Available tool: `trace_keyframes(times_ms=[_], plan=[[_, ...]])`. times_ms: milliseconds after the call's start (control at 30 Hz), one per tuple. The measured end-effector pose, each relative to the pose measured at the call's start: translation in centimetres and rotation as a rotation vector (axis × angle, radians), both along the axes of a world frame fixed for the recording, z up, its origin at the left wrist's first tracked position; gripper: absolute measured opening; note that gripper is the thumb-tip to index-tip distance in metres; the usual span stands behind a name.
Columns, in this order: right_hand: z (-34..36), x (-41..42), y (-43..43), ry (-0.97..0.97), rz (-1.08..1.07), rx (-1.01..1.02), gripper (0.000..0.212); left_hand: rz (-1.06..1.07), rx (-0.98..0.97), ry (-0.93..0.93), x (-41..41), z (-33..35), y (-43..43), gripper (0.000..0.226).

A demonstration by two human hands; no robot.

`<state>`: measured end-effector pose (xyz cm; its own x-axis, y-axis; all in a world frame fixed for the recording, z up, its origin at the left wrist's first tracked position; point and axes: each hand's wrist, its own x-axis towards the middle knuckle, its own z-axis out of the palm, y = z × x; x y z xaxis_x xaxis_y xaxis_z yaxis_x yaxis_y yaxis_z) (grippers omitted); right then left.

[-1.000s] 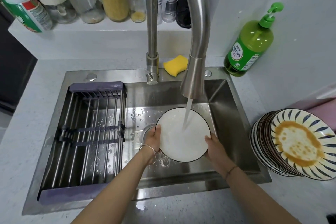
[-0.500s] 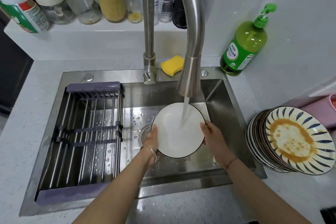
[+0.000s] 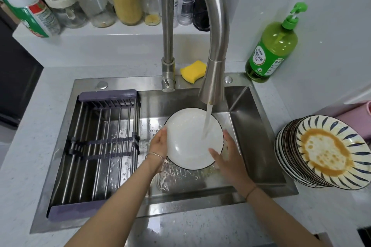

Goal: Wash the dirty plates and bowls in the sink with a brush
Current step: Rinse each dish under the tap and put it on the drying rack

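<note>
A white plate (image 3: 190, 140) with a thin dark rim is held tilted over the middle of the steel sink (image 3: 259, 146), its face up towards the camera. The left hand (image 3: 159, 144) grips its left edge, thumb on the rim and fingers behind. The right hand (image 3: 226, 156) holds the lower right edge, thumb lying on the plate's face. Water (image 3: 207, 120) from the tap (image 3: 212, 78) runs onto the plate's right half. A rack (image 3: 100, 146) spans the sink's left part. At the right of the frame a stack of striped plates (image 3: 325, 152), the top one stained brown, leans on the worktop (image 3: 40, 126). A yellow sponge (image 3: 192, 71) lies behind the tap, and a green soap bottle (image 3: 273, 50) stands at upper right.
</note>
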<state>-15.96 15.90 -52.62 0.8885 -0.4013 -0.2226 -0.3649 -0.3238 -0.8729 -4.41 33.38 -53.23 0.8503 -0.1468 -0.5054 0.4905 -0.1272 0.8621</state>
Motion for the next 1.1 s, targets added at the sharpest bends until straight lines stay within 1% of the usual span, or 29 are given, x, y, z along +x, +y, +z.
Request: trace_keyframes(times_ms=[33,67,100,167,200,233,300,367,433,500,533,633,667,733,800,867,900,933,967,1000,1100], plan=[[0.1,0.0,0.2,-0.075,0.075,-0.201,0.067,-0.005,0.004,0.006,0.2,0.0,0.0,0.036],[0.1,-0.1,0.4,-0.160,0.163,-0.385,0.069,-0.004,0.013,0.003,0.4,-0.1,0.0,0.036],[0.1,-0.2,0.6,-0.211,0.267,-0.499,0.069,-0.021,0.034,0.022,0.5,0.0,0.0,0.034],[0.1,-0.1,1.0,-0.205,0.463,-0.582,0.071,-0.051,0.064,0.084,0.8,0.0,-0.3,0.041],[0.0,0.1,1.0,-0.204,0.537,-0.620,0.066,-0.054,0.060,0.139,0.9,0.0,-0.5,0.043],[-0.2,0.3,1.0,-0.226,0.588,-0.660,0.057,-0.051,0.052,0.212,1.0,0.1,-0.7,0.041],[-0.4,0.8,0.8,-0.267,0.628,-0.689,0.041,-0.022,0.018,0.328,1.3,0.4,-1.2,0.036],[0.0,1.4,0.8,-0.250,0.604,-0.662,0.037,-0.027,0.011,0.395,1.9,0.6,-1.3,0.036],[0.9,2.0,1.0,-0.138,0.526,-0.547,0.034,-0.074,-0.004,0.439,2.6,1.2,-1.1,0.036],[1.7,3.0,1.1,0.005,0.387,-0.374,0.030,-0.154,-0.065,0.487,3.5,1.2,-1.0,0.046],[2.1,3.5,1.1,0.030,0.295,-0.255,0.027,-0.202,-0.075,0.491,3.7,1.1,-1.0,0.050],[2.8,4.2,0.9,0.022,-0.039,0.218,0.024,-0.239,-0.053,0.446,3.1,0.1,-1.4,0.055],[2.9,4.1,0.8,0.024,-0.099,0.384,0.024,-0.225,-0.063,0.448,2.7,-0.2,-1.5,0.059],[2.5,4.0,0.7,0.012,-0.149,0.677,0.026,-0.199,-0.082,0.469,2.0,-1.0,-1.5,0.070],[2.3,4.1,0.6,-0.004,-0.181,0.874,0.032,-0.190,-0.119,0.471,1.5,-1.6,-1.3,0.082],[1.8,4.1,0.3,-0.013,-0.226,0.976,0.038,-0.155,-0.122,0.472,1.4,-3.7,-1.1,0.105],[1.5,4.1,0.2,-0.010,-0.252,1.000,0.039,-0.142,-0.105,0.460,1.4,-4.5,-1.0,0.108],[1.0,3.9,0.0,-0.007,-0.278,1.015,0.039,-0.131,-0.091,0.433,1.4,-4.9,-0.9,0.101],[0.6,3.8,-0.2,-0.003,-0.306,1.027,0.040,-0.119,-0.074,0.414,1.3,-4.7,-0.8,0.089],[0.1,3.5,-0.4,0.004,-0.344,1.032,0.041,-0.101,-0.058,0.399,0.9,-3.2,-0.9,0.075],[-0.8,2.5,-0.8,0.029,-0.422,1.048,0.039,-0.090,0.015,0.337,0.3,-2.2,-1.5,0.035]])
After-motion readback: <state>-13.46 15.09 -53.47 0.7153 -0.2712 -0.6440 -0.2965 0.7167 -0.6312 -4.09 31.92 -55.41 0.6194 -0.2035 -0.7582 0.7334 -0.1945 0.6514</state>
